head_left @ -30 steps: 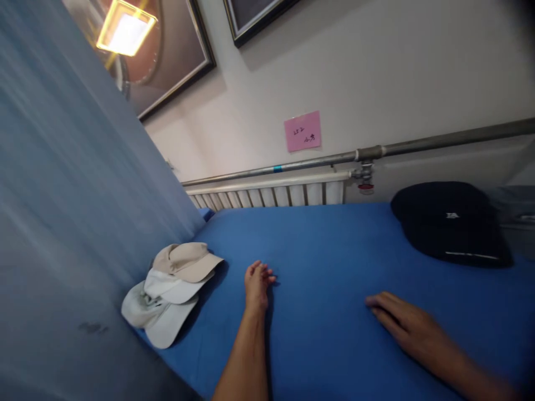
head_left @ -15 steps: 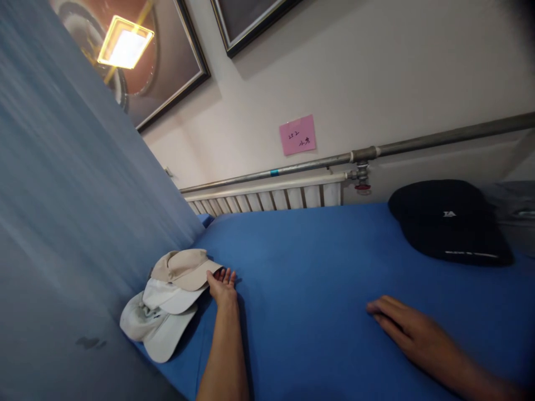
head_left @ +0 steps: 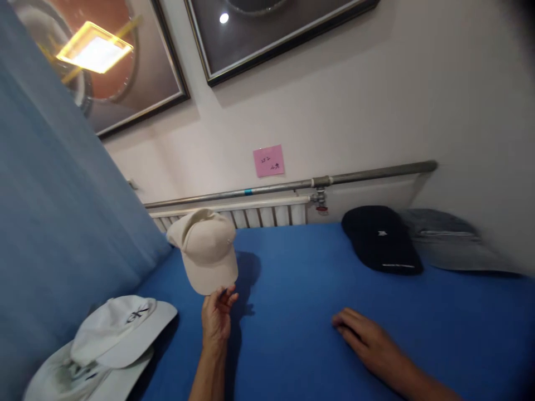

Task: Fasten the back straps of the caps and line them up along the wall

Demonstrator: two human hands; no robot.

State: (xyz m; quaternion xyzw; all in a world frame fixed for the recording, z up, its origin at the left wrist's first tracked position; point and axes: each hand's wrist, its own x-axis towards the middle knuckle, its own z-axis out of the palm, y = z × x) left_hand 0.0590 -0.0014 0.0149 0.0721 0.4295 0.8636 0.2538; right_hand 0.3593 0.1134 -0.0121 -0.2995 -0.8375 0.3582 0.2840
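Note:
A beige baseball cap is held up by its brim in my left hand, above the blue-covered table, where its shadow falls. Two pale caps lie overlapping at the lower left: a white cap with dark letters on top, and a greyish-white cap partly under it, cut by the frame edge. My right hand rests low over the blue cover at the right, fingers curled together; whether anything is inside them is hidden.
A black cap and a grey cap lie side by side at the back right. A blue curtain hangs at the left. Behind the table run a radiator, a metal pipe and a valve. A pink note is on the wall.
My left hand has lifted the beige cap off the pale caps and swung it to the right, upright. The view has turned right, bringing the grey cap fully in. My right hand stays low.

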